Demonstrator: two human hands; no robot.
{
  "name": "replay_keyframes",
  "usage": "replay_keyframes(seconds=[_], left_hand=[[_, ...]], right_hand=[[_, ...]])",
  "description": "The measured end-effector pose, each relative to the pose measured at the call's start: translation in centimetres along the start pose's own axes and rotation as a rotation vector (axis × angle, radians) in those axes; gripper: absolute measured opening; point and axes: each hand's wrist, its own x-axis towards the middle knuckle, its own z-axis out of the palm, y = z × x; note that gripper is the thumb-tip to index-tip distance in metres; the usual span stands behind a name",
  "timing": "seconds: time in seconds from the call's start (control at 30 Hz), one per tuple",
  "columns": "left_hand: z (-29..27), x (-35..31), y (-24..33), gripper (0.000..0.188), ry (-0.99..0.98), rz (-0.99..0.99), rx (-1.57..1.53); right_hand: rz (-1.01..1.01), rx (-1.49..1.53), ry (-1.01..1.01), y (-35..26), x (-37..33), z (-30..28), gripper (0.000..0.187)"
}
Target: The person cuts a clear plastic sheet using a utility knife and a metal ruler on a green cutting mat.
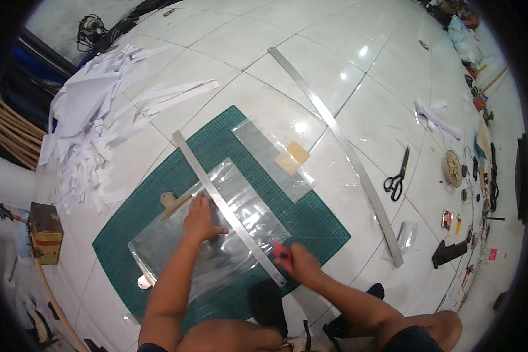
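Observation:
My left hand (201,223) presses down with its thumb spread on clear plastic sheets (176,249), close beside a steel ruler (232,218) that lies slantwise across them. The fingers are apart and hold nothing. My right hand (305,267) is closed around a red and black utility knife (283,254), held by the ruler's near end; its blade cannot be made out. Bulldog clips grip the sheets: one clip (169,201) at the upper left edge and a second clip (146,277) at the lower left. Everything lies on a green cutting mat (114,234).
Right of the mat, a longer steel ruler (334,126) stretches over the tiles, with black-handled scissors (397,176) beyond it. A clear strip (264,152) with a tan patch (293,157) rests on the mat. White paper scraps (91,100) pile up at left, near a box (45,232).

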Motion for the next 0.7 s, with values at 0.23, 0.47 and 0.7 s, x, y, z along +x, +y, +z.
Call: replay_keyframes(seconds=[0.23,0.47,0.7], left_hand=[[-1.4,2.0,1.8,0.133,0.025,-0.08,-0.195],[-1.9,2.8,3.4,0.135,-0.072,-0.156,-0.039],[-0.6,2.7,2.8,0.132,-0.035,-0.209,0.058]], right_hand=[[-0.237,-0.501,0.264,8.0,1.4,-7.0,0.045],[-0.07,-0.108,0.528,5.7,12.2,-12.9,0.045],[0.152,-0.278,0.405,0.3,23.1,-14.7,0.054]])
